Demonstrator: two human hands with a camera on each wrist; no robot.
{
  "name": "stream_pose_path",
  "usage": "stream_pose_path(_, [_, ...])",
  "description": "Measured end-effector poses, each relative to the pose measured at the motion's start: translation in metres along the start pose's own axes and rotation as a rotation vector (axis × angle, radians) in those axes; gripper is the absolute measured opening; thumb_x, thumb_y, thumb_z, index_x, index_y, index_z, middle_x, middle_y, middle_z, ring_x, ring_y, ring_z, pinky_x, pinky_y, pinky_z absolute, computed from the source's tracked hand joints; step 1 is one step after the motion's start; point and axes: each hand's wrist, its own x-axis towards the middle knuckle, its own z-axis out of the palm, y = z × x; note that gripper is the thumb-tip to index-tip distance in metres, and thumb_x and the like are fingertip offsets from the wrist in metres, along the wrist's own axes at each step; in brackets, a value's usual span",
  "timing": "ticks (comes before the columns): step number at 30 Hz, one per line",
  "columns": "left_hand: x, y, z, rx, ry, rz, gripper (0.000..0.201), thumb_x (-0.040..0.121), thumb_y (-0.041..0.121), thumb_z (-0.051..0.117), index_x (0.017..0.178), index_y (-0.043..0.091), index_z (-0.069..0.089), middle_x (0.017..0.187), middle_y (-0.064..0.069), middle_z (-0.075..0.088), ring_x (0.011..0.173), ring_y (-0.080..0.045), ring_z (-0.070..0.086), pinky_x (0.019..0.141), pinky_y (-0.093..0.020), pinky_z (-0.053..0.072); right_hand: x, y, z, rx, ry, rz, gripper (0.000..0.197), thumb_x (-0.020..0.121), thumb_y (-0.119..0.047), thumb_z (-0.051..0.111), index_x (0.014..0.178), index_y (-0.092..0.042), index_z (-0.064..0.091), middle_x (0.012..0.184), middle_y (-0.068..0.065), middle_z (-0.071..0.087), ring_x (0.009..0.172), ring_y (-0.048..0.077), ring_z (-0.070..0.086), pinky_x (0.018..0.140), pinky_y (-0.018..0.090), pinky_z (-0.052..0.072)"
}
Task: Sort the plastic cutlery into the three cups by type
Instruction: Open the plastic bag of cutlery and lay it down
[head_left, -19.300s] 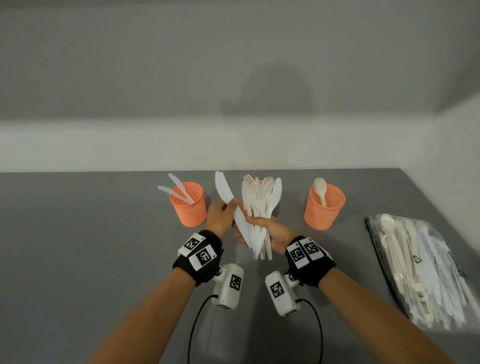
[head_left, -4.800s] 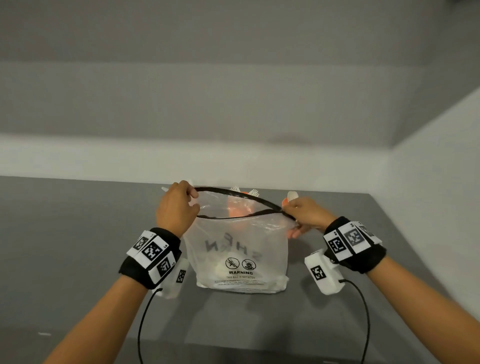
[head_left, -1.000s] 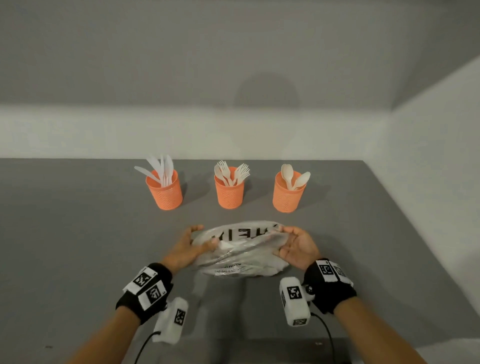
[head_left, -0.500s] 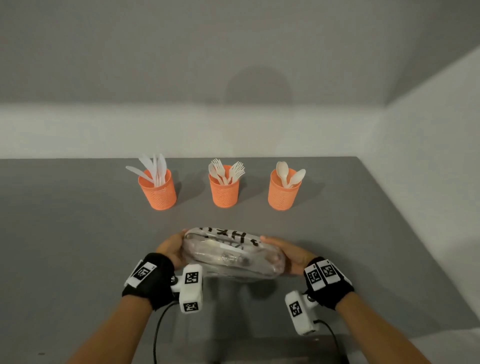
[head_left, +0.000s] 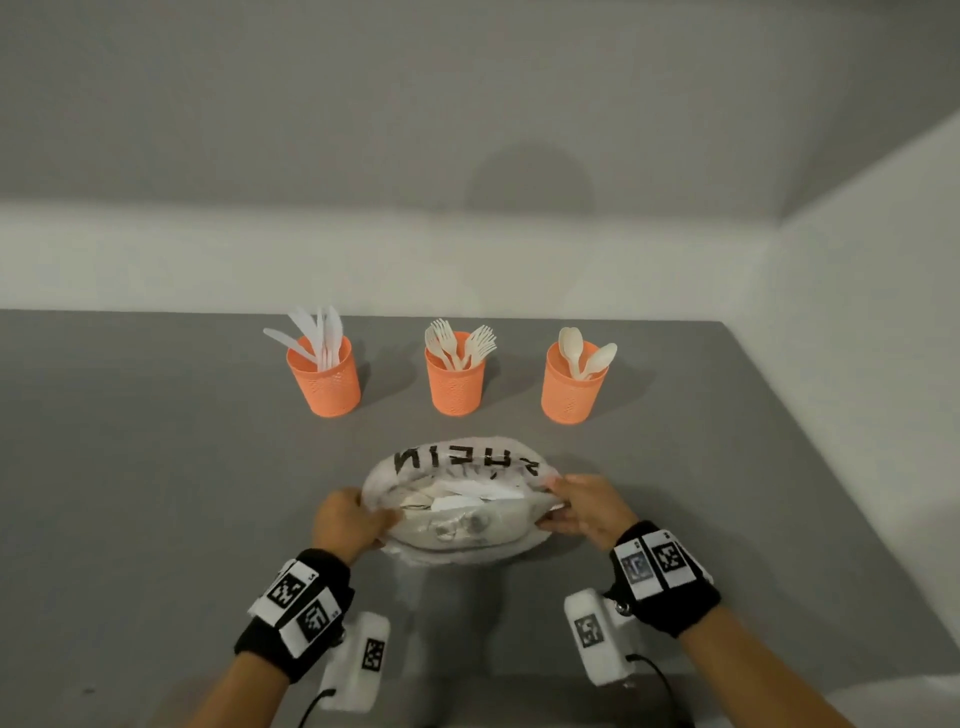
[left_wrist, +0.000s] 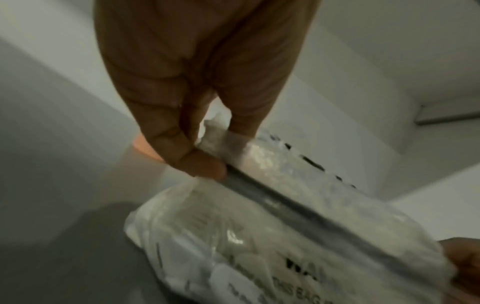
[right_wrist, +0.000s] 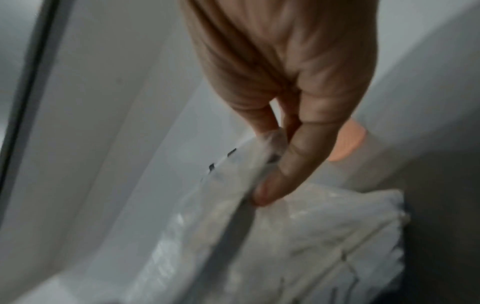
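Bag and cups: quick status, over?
Left hand and right hand each pinch the plastic bag, cutlery inside. Knives, forks, spoons stand sorted in cups. Nothing in the way.

Translucent plastic bag (head_left: 457, 512) with black lettering lying crumpled on near part of grey table (head_left: 156, 467), white contents dimly visible inside. White wall (head_left: 467, 130) behind table, second wall (head_left: 872, 312) along right edge.

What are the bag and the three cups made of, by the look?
Bag: thin translucent plastic film, slightly frosted; it crinkles and its contents show through. Both hands pinch its ends. Cups: orange, matte, with a fine perforated mesh pattern; probably moulded plastic, painted metal mesh not excluded.
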Motion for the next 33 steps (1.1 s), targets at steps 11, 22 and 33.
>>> stream_pose_path(11, [-0.026,-0.03,0.01,-0.408,0.011,-0.147,0.028,0.079,-0.009,0.061,0.061,0.005,0.045,0.029,0.003,0.048,0.026,-0.003,0.044,0.031,-0.011,0.037,0.0,-0.015,0.006,0.461,0.002,0.131,0.029,0.1,-0.015,0.029,0.083,-0.007,0.052,0.106,0.014,0.052,0.105,0.037,0.051,0.107,0.051,0.032])
stream_pose_path(22, [-0.027,-0.023,0.006,-0.582,0.059,-0.235,0.015,0.085,0.0,0.06,0.071,0.002,0.054,0.038,-0.001,0.057,0.027,-0.006,0.049,0.035,-0.012,0.045,0.0,-0.008,0.01,0.392,0.057,0.166,0.016,0.094,0.001,0.045,0.081,-0.002,0.054,0.081,0.014,0.054,0.071,0.022,0.053,0.045,0.023,0.054])
stream_pose_path(33, [0.008,0.003,-0.01,-1.278,-0.122,-0.625,0.031,0.099,0.014,0.034,0.071,0.004,0.044,0.061,-0.01,0.047,0.053,-0.018,0.05,0.086,-0.032,0.049,-0.001,0.014,0.023,0.632,-0.001,0.095,0.03,0.09,-0.01,0.027,0.093,-0.005,0.056,0.085,0.011,0.061,0.079,0.022,0.057,0.055,0.03,0.055])
